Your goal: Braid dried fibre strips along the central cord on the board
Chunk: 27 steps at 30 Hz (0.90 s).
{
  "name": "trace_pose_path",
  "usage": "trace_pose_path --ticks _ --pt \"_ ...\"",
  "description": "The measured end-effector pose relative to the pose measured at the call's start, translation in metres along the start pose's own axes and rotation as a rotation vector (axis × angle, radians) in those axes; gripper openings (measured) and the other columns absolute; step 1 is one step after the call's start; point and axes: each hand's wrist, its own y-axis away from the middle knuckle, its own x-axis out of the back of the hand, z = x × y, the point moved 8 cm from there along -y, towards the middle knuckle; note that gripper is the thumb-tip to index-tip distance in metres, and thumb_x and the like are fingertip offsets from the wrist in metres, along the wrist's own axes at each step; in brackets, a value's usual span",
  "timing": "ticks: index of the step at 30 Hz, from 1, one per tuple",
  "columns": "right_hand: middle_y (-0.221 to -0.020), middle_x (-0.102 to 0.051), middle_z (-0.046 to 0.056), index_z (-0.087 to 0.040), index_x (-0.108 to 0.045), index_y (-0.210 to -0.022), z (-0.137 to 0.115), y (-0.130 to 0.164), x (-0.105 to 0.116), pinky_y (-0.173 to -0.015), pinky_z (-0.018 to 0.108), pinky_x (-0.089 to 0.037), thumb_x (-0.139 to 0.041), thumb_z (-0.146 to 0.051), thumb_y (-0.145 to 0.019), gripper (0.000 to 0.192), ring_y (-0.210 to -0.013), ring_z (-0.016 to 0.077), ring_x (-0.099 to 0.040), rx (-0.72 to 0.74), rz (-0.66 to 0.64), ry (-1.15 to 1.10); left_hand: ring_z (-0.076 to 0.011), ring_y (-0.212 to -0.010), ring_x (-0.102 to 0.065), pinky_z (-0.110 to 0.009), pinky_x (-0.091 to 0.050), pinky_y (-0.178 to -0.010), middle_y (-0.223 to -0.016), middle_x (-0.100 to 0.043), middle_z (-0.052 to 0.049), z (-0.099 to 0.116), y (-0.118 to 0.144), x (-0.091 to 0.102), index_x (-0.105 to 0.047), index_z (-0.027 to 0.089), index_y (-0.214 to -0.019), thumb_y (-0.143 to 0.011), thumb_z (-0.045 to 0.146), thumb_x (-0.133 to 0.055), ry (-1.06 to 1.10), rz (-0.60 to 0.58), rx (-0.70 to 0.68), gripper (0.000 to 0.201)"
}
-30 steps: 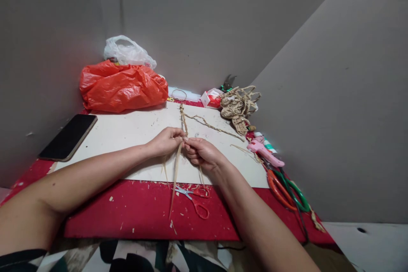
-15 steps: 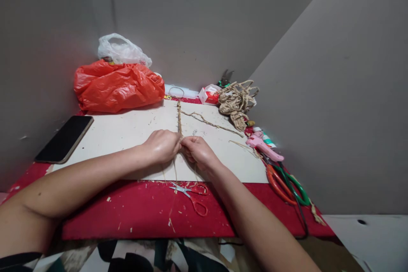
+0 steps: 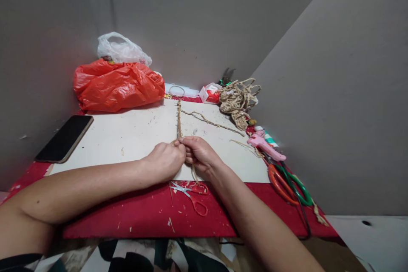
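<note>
Grey walls enclose red worktop [image 3: 143,216] topped by white board [image 3: 134,136]. At frame centre, left hand [image 3: 165,161] and right hand [image 3: 200,155] meet, fingers of both pinched on braided straw cord [image 3: 179,121]. Cord runs taut up board; loose tan strands hang below hands toward small scissors [image 3: 191,195].
</note>
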Motion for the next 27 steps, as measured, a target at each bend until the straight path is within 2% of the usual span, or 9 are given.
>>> trace_pose_path --ticks 4,6,9,11,13,15,17,20,27 --pt "-0.04 -0.021 -0.013 -0.012 -0.056 -0.067 -0.005 0.003 0.004 -0.032 0.013 -0.009 -0.061 -0.025 -0.069 0.014 -0.035 0.001 -0.01 -0.024 -0.002 -0.033 -0.0196 -0.061 -0.058 -0.031 -0.043 -0.062 -0.064 -0.06 -0.009 0.028 0.014 0.008 -0.061 0.009 -0.083 -0.081 0.019 -0.046 0.049 -0.07 -0.173 0.018" --pt "-0.041 -0.021 -0.013 -0.013 -0.055 -0.067 -0.008 0.003 0.007 -0.032 0.013 -0.009 -0.062 -0.025 -0.069 0.014 -0.036 0.001 -0.01 -0.024 -0.03 -0.056 -0.0173 -0.058 -0.055 -0.029 -0.042 -0.059 -0.06 -0.058 -0.006 0.03 0.016 0.027 -0.061 0.013 -0.076 -0.082 0.029 -0.047 0.182 0.003 -0.21 0.022" --pt "-0.042 -0.021 -0.012 -0.014 -0.053 -0.065 -0.015 0.004 0.012 -0.032 0.012 -0.009 -0.064 -0.024 -0.067 0.015 -0.036 0.001 -0.01 0.003 -0.046 -0.088 -0.0121 -0.06 -0.052 -0.025 -0.04 -0.06 -0.065 -0.059 -0.002 -0.002 0.006 0.064 -0.06 0.016 -0.079 -0.085 0.03 -0.044 0.476 0.302 -0.063 0.022" --pt "-0.043 -0.021 -0.013 -0.014 -0.052 -0.065 -0.017 0.004 0.013 -0.032 0.012 -0.009 -0.064 -0.024 -0.067 0.017 -0.037 0.0009 -0.009 0.004 -0.056 -0.104 -0.0114 -0.066 -0.052 -0.025 -0.04 -0.063 -0.075 -0.06 -0.003 -0.033 -0.003 0.069 -0.058 0.016 -0.085 -0.082 0.026 -0.047 0.663 0.452 0.088 0.016" --pt "-0.043 -0.02 -0.013 -0.014 -0.052 -0.065 -0.018 0.004 0.011 -0.032 0.012 -0.008 -0.064 -0.025 -0.067 0.017 -0.037 0.0009 -0.009 -0.006 -0.086 -0.099 -0.01 -0.063 -0.051 -0.023 -0.04 -0.06 -0.075 -0.059 -0.002 -0.047 -0.02 0.045 -0.056 0.015 -0.089 -0.079 0.024 -0.05 0.964 0.309 0.154 0.014" --pt "-0.042 -0.021 -0.013 -0.014 -0.051 -0.064 -0.018 0.003 0.01 -0.032 0.013 -0.007 -0.064 -0.026 -0.067 0.018 -0.037 0.0008 -0.008 -0.01 -0.114 -0.072 -0.0082 -0.052 -0.047 -0.022 -0.036 -0.052 -0.067 -0.055 -0.001 -0.043 -0.031 0.01 -0.054 0.014 -0.084 -0.082 0.023 -0.044 1.287 0.018 0.201 0.013" --pt "-0.042 -0.023 -0.013 -0.014 -0.051 -0.064 -0.017 0.002 0.011 -0.032 0.013 -0.006 -0.065 -0.027 -0.067 0.02 -0.037 0.0008 -0.008 -0.026 -0.14 -0.033 -0.0054 -0.041 -0.035 -0.021 -0.028 -0.044 -0.055 -0.046 0.003 -0.037 -0.033 -0.011 -0.052 0.015 -0.078 -0.084 0.023 -0.042 1.442 -0.132 0.243 0.014" --pt "-0.042 -0.023 -0.013 -0.015 -0.052 -0.067 -0.015 0.001 0.014 -0.033 0.014 -0.006 -0.067 -0.031 -0.068 0.022 -0.037 0.0012 -0.008 -0.057 -0.175 0.036 -0.0042 -0.04 -0.023 -0.021 -0.02 -0.042 -0.048 -0.037 0.006 -0.04 -0.032 -0.011 -0.056 0.013 -0.074 -0.082 0.021 -0.047 1.402 -0.046 0.24 0.014" --pt "-0.041 -0.022 -0.012 -0.016 -0.055 -0.07 -0.021 0.005 0.018 -0.034 0.018 -0.008 -0.064 -0.042 -0.073 0.027 -0.036 0.0033 -0.011 -0.006 -0.194 0.247 -0.008 -0.06 -0.045 -0.021 -0.035 -0.058 -0.07 -0.06 -0.004 -0.045 -0.034 0.002 -0.063 0.012 -0.076 -0.082 0.017 -0.044 1.151 0.067 0.102 0.021"
